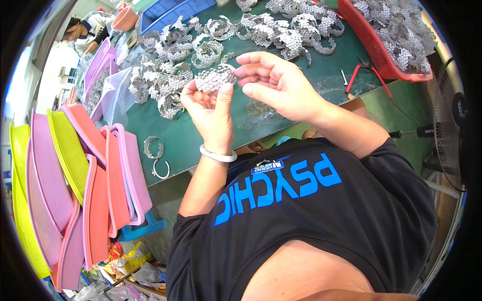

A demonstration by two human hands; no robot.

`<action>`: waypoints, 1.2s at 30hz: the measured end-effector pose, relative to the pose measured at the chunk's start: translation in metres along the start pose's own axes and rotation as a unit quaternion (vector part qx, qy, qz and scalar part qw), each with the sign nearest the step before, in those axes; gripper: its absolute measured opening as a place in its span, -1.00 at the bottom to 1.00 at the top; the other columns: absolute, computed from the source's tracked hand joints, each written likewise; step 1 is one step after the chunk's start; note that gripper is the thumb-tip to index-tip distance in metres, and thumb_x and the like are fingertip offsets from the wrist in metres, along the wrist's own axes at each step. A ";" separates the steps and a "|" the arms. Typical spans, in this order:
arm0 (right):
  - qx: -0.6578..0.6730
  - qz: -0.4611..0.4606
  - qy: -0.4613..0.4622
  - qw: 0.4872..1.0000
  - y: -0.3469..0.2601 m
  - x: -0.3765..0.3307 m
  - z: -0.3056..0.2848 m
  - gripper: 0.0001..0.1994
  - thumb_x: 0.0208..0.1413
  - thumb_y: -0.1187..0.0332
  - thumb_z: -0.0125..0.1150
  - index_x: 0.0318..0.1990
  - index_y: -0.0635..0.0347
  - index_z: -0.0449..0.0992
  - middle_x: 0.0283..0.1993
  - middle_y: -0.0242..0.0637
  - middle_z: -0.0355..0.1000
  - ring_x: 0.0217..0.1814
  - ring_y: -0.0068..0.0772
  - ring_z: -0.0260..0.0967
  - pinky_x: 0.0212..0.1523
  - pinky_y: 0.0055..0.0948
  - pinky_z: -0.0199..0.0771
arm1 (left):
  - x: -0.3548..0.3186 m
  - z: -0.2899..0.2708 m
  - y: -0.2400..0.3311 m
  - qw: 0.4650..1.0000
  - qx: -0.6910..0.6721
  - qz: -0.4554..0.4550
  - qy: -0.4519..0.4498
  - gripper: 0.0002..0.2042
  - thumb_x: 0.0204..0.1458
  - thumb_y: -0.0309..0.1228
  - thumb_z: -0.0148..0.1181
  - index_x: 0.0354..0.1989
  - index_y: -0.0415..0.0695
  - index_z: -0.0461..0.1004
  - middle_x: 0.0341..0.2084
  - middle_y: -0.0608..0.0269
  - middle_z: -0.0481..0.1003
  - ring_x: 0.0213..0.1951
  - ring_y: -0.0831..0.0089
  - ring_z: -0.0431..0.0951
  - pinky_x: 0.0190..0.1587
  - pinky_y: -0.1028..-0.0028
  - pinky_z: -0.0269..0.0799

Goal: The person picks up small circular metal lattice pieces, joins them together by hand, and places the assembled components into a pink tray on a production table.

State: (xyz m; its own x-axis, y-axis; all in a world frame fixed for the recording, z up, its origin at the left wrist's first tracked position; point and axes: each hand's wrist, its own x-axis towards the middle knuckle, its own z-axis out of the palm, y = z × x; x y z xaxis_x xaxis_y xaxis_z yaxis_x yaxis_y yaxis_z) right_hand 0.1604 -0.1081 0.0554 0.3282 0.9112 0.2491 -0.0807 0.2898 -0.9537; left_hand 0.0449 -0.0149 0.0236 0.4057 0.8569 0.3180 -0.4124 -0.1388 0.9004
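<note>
At far left, perforated plastic baskets (114,185) in lime, lilac and coral lean together in a curved stack, smooth-rimmed and dotted with tiny holes. To their right, on the smooth green bench (196,134), a cuff-shaped metal band (153,148) with a bumpy edge lies just beside a plain, thin open ring (161,169). Beyond them spreads a tangled heap of silver honeycomb bands (168,75), curled into broken circles, their scaly surfaces catching the light. In front of the heap, the left hand (211,114), a pale, glossy bangle (218,154) on its wrist, has its thumb and fingers clamped on one crumpled-looking silver piece (215,79), raised above the bench. A light, steady pinch near the lower edge would suit it, since the thin cells look easy to bend or snag. Next, the right hand (281,93) curves toward the piece's right end, thumb and fingers apart; whether a fingertip touches it, I cannot tell. Supporting that end gently while turning it would probably spare the curve. Further right lie red-handled pliers (354,79), then a red plastic basket (362,37) heaped with similar silver bands, and a round wire-caged fan (448,125).
</note>
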 end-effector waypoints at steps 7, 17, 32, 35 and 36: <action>0.016 -0.001 0.015 1.000 0.004 0.002 -0.004 -0.55 0.03 0.54 0.08 0.10 0.25 0.18 -0.04 -0.22 0.30 -0.02 -0.52 0.26 0.01 -0.52 0.30 | -0.003 -0.002 -0.002 0.995 0.058 0.077 -0.033 -0.57 -0.03 -0.61 0.04 0.02 -0.26 0.05 -0.17 0.14 0.31 -0.16 0.48 0.34 -0.07 0.51 0.25; 0.012 0.004 0.034 0.999 0.004 0.005 -0.008 -0.55 0.00 0.54 0.11 0.09 0.23 0.19 -0.07 -0.24 0.31 -0.05 -0.53 0.26 0.01 -0.53 0.30 | -0.008 -0.002 -0.002 0.982 0.122 0.125 -0.066 -0.43 -0.15 -0.55 0.17 0.07 -0.26 0.07 -0.07 0.13 0.23 -0.05 0.41 0.29 -0.05 0.44 0.22; -0.008 0.014 0.023 1.000 0.011 0.010 -0.011 -0.47 -0.03 0.52 0.17 0.13 0.24 0.13 -0.08 -0.30 0.28 -0.06 -0.55 0.25 -0.02 -0.54 0.31 | -0.014 -0.001 0.004 0.934 0.255 0.231 -0.096 -0.45 -0.29 -0.48 0.22 0.00 -0.22 0.26 0.00 -0.05 0.18 0.03 0.16 0.23 0.02 0.34 0.17; 0.001 0.013 0.019 1.000 0.011 0.011 -0.011 -0.46 -0.03 0.53 0.17 0.13 0.25 0.11 -0.07 -0.29 0.28 -0.04 -0.55 0.25 -0.02 -0.53 0.31 | -0.016 0.000 0.010 0.921 0.280 0.244 -0.117 -0.45 -0.29 -0.48 0.22 0.00 -0.21 0.26 0.00 -0.07 0.19 0.04 0.14 0.22 0.05 0.33 0.15; 0.017 0.012 0.017 1.000 0.011 0.011 -0.011 -0.46 -0.03 0.53 0.17 0.13 0.25 0.11 -0.07 -0.29 0.28 -0.04 -0.54 0.25 -0.02 -0.53 0.31 | -0.016 -0.001 0.011 0.919 0.281 0.247 -0.125 -0.44 -0.29 -0.48 0.22 0.01 -0.22 0.25 0.00 -0.06 0.19 0.04 0.15 0.22 0.05 0.33 0.14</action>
State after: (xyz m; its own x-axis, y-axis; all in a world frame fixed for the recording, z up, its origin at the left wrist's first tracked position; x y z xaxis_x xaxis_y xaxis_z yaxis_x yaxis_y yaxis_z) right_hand 0.1740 -0.0980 0.0458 0.3575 0.9075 0.2205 -0.1196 0.2786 -0.9529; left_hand 0.0333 -0.0301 0.0280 0.4861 0.4902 0.7235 -0.1374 -0.7747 0.6172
